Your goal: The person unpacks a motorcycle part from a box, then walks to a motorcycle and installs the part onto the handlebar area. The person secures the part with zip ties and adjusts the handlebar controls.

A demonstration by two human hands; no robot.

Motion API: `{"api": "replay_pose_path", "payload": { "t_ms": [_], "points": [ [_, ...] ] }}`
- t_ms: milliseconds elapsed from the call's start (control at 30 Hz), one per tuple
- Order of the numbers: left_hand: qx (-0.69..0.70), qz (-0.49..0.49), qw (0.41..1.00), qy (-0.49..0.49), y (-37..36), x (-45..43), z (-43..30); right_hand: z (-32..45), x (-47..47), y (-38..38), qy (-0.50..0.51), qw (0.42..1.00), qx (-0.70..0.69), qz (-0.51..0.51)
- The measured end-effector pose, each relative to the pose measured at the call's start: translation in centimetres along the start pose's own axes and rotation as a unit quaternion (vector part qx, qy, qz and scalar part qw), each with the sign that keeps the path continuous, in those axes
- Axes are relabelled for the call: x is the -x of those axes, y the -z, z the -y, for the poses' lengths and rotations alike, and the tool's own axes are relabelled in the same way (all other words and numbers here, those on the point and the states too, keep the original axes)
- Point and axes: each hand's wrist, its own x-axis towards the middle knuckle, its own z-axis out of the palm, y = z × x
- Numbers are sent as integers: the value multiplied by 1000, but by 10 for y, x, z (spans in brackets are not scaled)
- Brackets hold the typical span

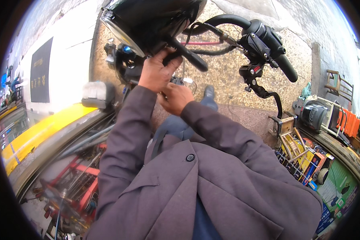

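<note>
A motorcycle's black headlight housing [156, 21] hangs at the top centre, its round lens facing left. My left hand [159, 70] is raised against the underside of the housing, thumb and fingers around a dark part there that is mostly hidden. Just below and to the right, my right hand [177, 98] has its fingers curled near the left wrist; whether it holds something small cannot be seen. A black rod-like part [190, 55] sticks out beside the left hand. Further right are the black handlebar [228, 20], its switch housing [259, 36], the rubber grip [288, 68] and a black lever [277, 103].
A red cable [202, 43] and black hoses run behind the handlebar. Small wooden stools [288, 124], a grey helmet [313, 115] and stacked boxes [312, 159] stand at the right. At lower left is a red metal frame [88, 186] among tools, with a yellow-edged ledge [54, 129] above.
</note>
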Motion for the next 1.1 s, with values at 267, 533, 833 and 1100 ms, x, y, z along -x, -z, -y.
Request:
{"api": "replay_pose_path", "payload": {
  "t_ms": [267,533,833,1100],
  "points": [
    [45,-11,999,5,-8,-3,9,6,3,-1,-5,995,72,75],
    [35,-5,999,9,-10,-7,9,-2,-3,11,-2,995,44,86],
    [80,-8,996,47,-10,-7,10,-4,-4,0,-43,999,-23,18],
    [68,-75,994,-40,-14,-5,12,-76,-20,89,-134,876,-409,-219]
  ]
}}
